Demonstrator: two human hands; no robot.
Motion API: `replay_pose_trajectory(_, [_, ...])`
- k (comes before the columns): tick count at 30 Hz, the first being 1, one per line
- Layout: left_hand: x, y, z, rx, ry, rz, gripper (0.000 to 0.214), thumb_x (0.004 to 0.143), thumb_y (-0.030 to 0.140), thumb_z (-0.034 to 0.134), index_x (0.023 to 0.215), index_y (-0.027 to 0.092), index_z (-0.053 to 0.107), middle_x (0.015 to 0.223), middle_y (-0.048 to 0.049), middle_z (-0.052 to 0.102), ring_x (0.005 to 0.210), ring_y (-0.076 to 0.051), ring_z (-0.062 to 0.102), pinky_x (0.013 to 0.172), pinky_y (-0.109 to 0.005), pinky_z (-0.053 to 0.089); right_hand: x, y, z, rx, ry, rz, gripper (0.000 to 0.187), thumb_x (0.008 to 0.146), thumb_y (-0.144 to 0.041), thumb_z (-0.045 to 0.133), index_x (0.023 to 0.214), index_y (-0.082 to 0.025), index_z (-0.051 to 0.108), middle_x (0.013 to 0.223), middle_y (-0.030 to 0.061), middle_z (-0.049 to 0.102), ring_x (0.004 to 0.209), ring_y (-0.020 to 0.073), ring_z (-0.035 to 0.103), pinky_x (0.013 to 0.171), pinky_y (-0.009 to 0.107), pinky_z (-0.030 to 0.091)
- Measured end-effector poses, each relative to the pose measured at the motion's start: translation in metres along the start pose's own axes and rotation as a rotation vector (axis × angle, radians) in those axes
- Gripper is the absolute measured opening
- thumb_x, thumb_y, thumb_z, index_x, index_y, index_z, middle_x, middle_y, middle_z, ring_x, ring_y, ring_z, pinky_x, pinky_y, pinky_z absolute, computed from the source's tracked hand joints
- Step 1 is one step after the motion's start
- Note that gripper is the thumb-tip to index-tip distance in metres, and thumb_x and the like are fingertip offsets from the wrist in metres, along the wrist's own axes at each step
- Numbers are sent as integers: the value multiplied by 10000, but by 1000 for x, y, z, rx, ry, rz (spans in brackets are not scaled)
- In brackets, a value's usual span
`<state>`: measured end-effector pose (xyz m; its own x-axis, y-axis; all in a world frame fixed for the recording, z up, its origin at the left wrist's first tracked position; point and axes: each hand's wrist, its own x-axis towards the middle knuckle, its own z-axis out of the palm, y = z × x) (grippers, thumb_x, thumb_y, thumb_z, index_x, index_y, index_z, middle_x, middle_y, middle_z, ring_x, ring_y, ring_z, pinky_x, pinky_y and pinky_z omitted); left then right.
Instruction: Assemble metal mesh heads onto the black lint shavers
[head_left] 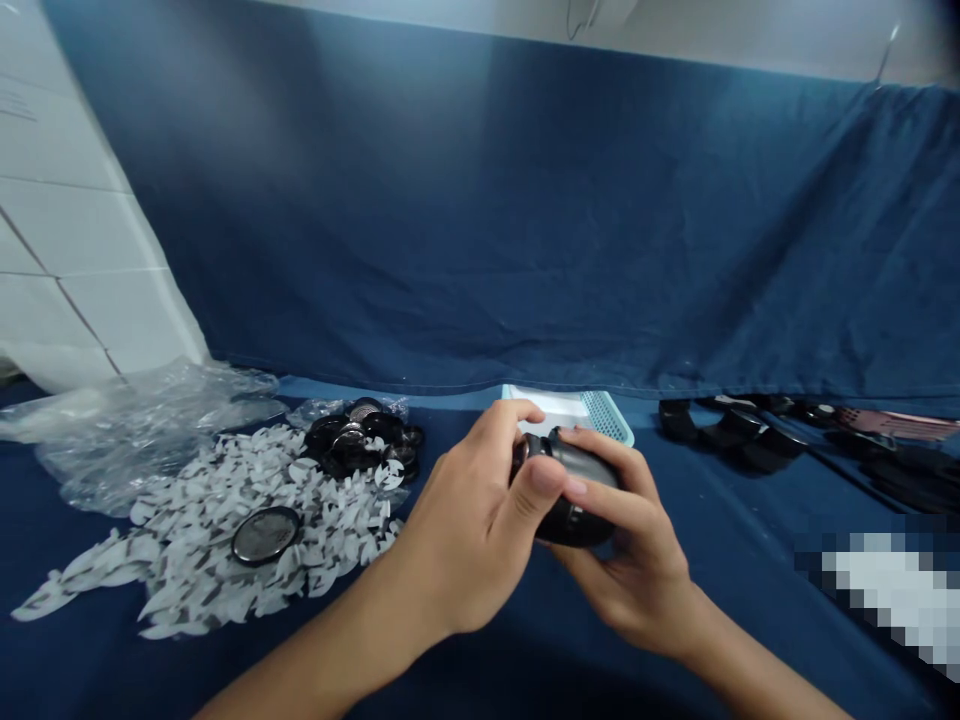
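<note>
In front of me, both hands close around a black rounded object (576,522) with a smooth dark grey upper face; its exact kind is hard to make out. My left hand (480,520) grips its left side, thumb pressed on the near edge and index finger curled over the top. From the right, my right hand (637,545) holds it, fingers across the grey face and the rest underneath. Left of my hands, a round black-rimmed disc (265,536) lies on a heap of white curved scraps (202,520). Several black round parts (360,438) are piled behind the heap.
A light blue perforated basket (616,418) holding something white stands behind my hands. Crumpled clear plastic (142,420) lies far left. Black parts (750,440) and a pinkish slotted piece (896,424) lie at the right. A blue cloth (480,220) hangs behind; the near right is pixelated.
</note>
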<state>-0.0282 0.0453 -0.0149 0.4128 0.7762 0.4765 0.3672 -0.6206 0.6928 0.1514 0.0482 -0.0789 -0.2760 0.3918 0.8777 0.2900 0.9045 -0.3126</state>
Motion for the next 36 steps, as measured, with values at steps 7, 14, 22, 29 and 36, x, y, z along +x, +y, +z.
replay_pose_trajectory(7, [-2, 13, -21, -37, -190, 21, 610, 830, 397, 693, 1368, 365, 407, 1286, -37, 538, 969, -199, 594, 735, -289, 552, 9, -6, -22, 156, -49, 155, 611, 827, -133, 708, 1350, -339, 467, 1413, 84, 431, 1296, 324, 446, 1037, 547, 444])
replay_pose_trajectory(14, [1, 5, -12, -122, -82, 45, 654, 758, 312, 784, 1340, 366, 490, 1240, -8, 548, 992, -176, 596, 776, -261, 559, 14, -5, -34, 167, -111, 189, 614, 823, -149, 731, 1345, -343, 472, 1409, 75, 436, 1312, 310, 437, 1049, 498, 453])
replay_pose_trajectory(22, [4, 3, -13, -115, -107, 11, 339, 776, 389, 750, 1087, 289, 658, 910, 32, 629, 778, -144, 611, 656, -221, 489, 15, -5, -37, -4, -163, 31, 655, 828, -39, 673, 1350, -382, 477, 1407, 47, 415, 1267, 276, 475, 1015, 473, 467])
replay_pose_trajectory(29, [2, -1, -8, -189, -123, -47, 255, 877, 423, 623, 1067, 256, 657, 784, 39, 612, 666, -116, 563, 587, -207, 433, 15, -10, -34, -57, -177, 56, 672, 822, -70, 695, 1382, -355, 457, 1394, 44, 418, 1265, 247, 473, 1059, 399, 436])
replay_pose_trajectory(36, [1, 4, -11, -85, -87, 41, 671, 705, 389, 809, 1310, 409, 520, 1092, 35, 582, 842, -134, 579, 747, -233, 505, 17, -21, -37, 301, -139, 466, 605, 851, -272, 717, 1378, -399, 449, 1370, -27, 513, 1231, 209, 506, 1059, 294, 415])
